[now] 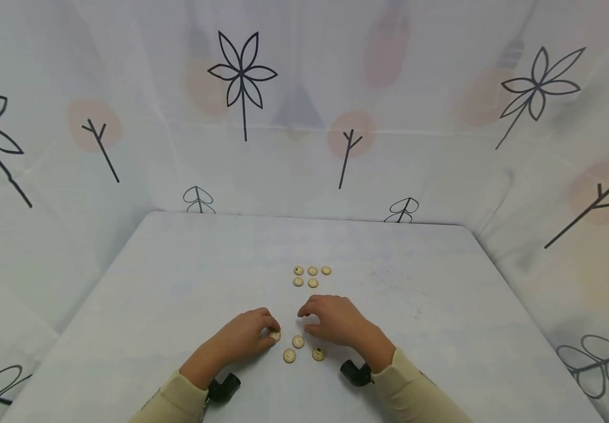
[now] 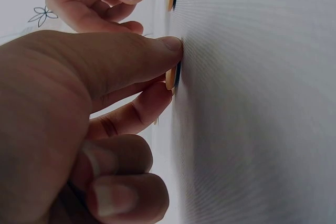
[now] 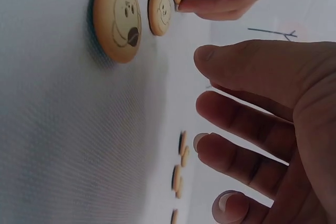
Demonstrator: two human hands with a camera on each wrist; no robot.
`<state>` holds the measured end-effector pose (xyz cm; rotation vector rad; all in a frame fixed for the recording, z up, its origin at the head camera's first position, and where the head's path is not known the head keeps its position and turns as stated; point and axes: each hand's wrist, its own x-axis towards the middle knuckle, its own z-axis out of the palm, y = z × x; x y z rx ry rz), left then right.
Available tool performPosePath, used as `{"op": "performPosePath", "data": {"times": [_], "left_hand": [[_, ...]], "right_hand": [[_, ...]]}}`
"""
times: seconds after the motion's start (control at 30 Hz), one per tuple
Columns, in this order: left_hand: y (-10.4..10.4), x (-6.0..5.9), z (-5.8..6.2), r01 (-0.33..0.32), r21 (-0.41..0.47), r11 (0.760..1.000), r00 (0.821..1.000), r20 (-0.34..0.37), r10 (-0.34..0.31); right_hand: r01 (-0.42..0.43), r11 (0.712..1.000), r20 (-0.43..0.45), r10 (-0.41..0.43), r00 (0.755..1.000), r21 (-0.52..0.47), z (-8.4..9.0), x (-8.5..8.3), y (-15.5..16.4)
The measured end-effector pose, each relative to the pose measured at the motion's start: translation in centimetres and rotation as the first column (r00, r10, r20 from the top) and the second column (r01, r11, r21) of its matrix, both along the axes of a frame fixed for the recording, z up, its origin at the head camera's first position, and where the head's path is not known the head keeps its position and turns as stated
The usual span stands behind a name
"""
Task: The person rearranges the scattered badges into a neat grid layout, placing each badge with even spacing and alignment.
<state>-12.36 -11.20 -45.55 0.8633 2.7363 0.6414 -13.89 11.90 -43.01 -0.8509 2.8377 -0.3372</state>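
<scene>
Head view: a round disc (image 1: 276, 336) is pinched flat, face up, by the left hand (image 1: 243, 335); the right hand (image 1: 338, 320) is held loosely, fingers parted.

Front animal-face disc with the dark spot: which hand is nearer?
Right: the right hand hovers just beyond the spotted disc; the left hand is farther, to its left, pinching another disc.

We see smooth, wood-like discs (image 3: 117, 19) on the table (image 1: 177, 282), their rounded edges softly satiny; the table itself looks matt, with a fine ribbed weave; behind it we find thin, creased sheeting (image 1: 283, 176), cloth or plastic we cannot tell; over its near edge, matt cloth sleeves (image 1: 420, 388) and black, plastic-looking wrist pieces (image 1: 225, 389).
</scene>
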Motion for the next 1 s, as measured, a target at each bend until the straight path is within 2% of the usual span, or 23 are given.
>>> {"op": "performPosePath", "data": {"times": [0.67,1.0], "left_hand": [[-0.11,-0.03,0.11,0.014,0.005,1.000,1.000,-0.014,-0.014],[-0.22,-0.27,-0.53,0.013,0.002,1.000,1.000,-0.011,-0.013]], "right_hand": [[-0.121,0.992,0.058,0.122,0.991,-0.018,-0.46,1.02,-0.67],[-0.178,0.983,0.083,0.180,0.980,-0.034,-0.78,0.99,-0.55]]}}
